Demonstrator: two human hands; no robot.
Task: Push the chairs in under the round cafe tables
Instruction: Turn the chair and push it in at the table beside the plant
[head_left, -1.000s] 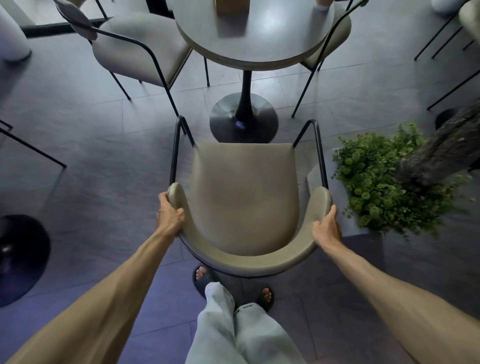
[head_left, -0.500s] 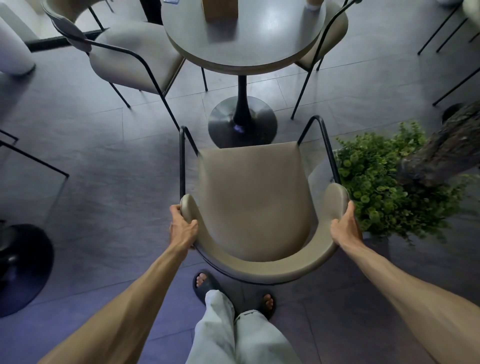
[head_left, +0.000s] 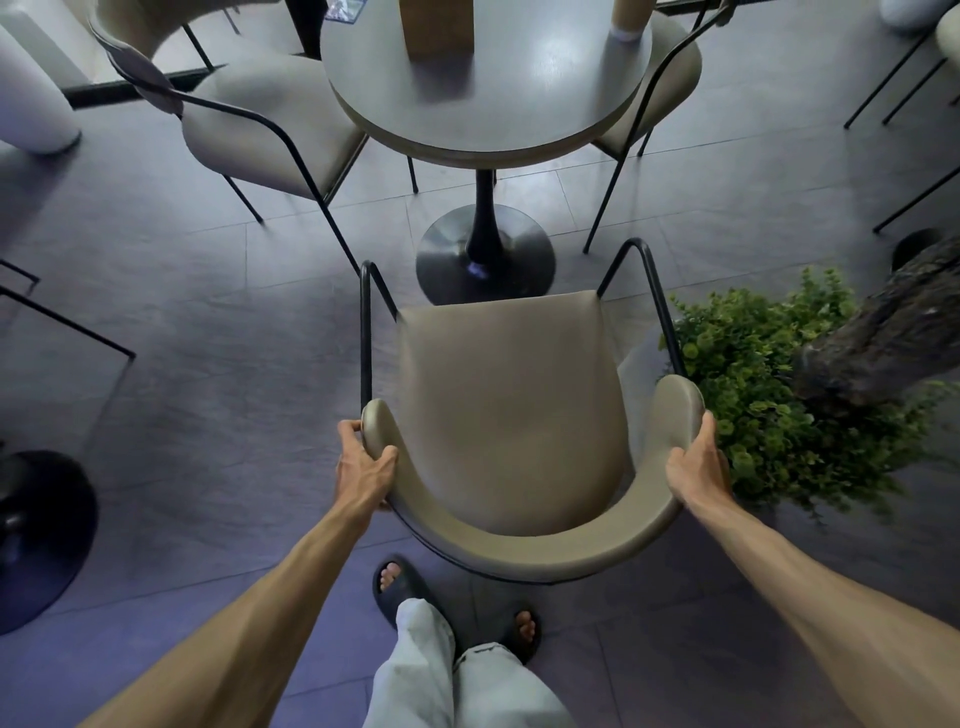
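A beige padded chair (head_left: 511, 410) with a curved backrest and black metal frame stands directly in front of me, facing the round grey cafe table (head_left: 483, 104). The seat's front edge lies just short of the table's black disc base (head_left: 485, 260). My left hand (head_left: 363, 465) grips the left end of the backrest. My right hand (head_left: 698, 465) grips the right end. Two more beige chairs stand at the table, one at the left (head_left: 260, 124) angled outward, one at the right (head_left: 660, 88) partly under the top.
A green leafy plant (head_left: 769, 395) with a rough trunk (head_left: 893, 332) sits close to the chair's right side. Another table's black base (head_left: 36, 535) lies at the far left. Thin black chair legs (head_left: 914, 93) show at top right. A wooden box (head_left: 436, 26) stands on the table.
The chair and both hands have shifted forward toward the table; the table base is now nearer the seat's front edge. My grip on the backrest ends is unchanged.
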